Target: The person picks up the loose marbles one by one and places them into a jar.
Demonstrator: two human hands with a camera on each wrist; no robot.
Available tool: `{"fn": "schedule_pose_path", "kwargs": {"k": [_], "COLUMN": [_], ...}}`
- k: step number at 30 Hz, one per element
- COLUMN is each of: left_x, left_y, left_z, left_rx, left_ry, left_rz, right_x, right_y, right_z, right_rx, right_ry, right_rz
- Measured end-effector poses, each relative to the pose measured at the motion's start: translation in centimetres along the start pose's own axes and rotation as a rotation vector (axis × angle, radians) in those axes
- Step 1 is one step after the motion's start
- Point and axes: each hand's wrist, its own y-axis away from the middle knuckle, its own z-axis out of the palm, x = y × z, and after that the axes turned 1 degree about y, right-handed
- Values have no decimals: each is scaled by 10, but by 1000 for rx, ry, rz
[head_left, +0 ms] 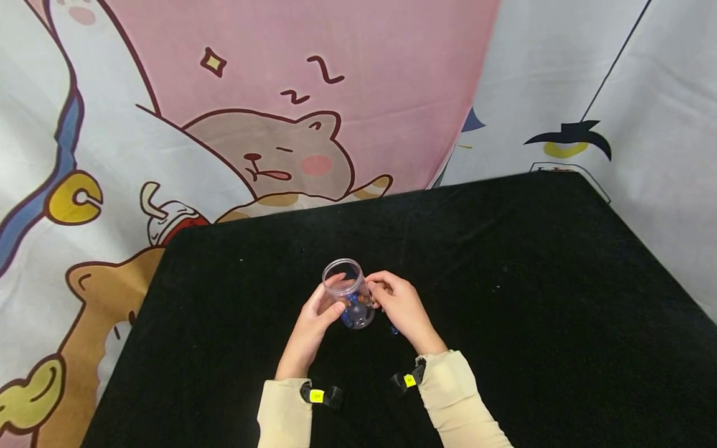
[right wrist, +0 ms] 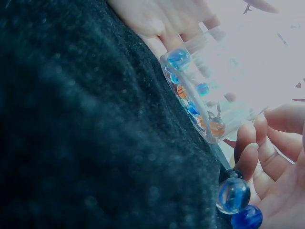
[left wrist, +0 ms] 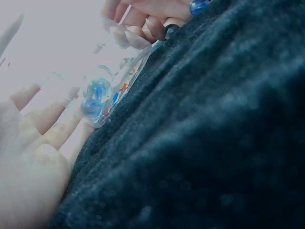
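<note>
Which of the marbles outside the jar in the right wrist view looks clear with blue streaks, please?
The clear marble, just above the deep-blue marble and below the dark one; of these, only its glass looks see-through.

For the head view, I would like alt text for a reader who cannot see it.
A person's left hand holds a clear open jar of blue and orange marbles over a black-covered table, the right hand at the jar's side. Behind is a backdrop of cartoon animals.
</note>
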Motion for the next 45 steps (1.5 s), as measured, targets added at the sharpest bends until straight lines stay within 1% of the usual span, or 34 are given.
{"fn": "schedule_pose_path", "kwargs": {"k": [3, 8, 11, 14, 17, 21, 24, 31, 42, 45], "left_x": [4, 15, 17, 14, 8, 0, -1, -3, -2, -2], "left_y": [1, 2, 2, 2, 0, 0, 0, -1, -1, 0], "left_z": [1, 5, 6, 5, 3, 0, 0, 0, 1, 1], "left_rx": [-1, -8, -7, -4, -4, -2, 0, 9, 19, 17], "left_ry": [-4, -18, -24, -13, 3, 2, -2, -14, -24, -24], "left_rz": [-6, -2, 1, -3, -2, 5, 10, 5, -5, -7], "right_x": [0, 2, 4, 5, 5, 4, 4, 3, 2, 2], "right_y": [0, -2, -3, -3, -4, -4, -3, -3, -5, -4], "right_z": [0, 1, 0, 0, 0, -1, -1, -2, -3, -3], "right_rx": [1, 4, 5, 2, -3, -8, -7, -4, -24, -21], "right_ry": [2, 10, 13, 10, 5, 4, 8, 8, 1, -5], "right_rz": [1, -12, -18, -12, -2, 3, 1, -8, 20, 15]}}
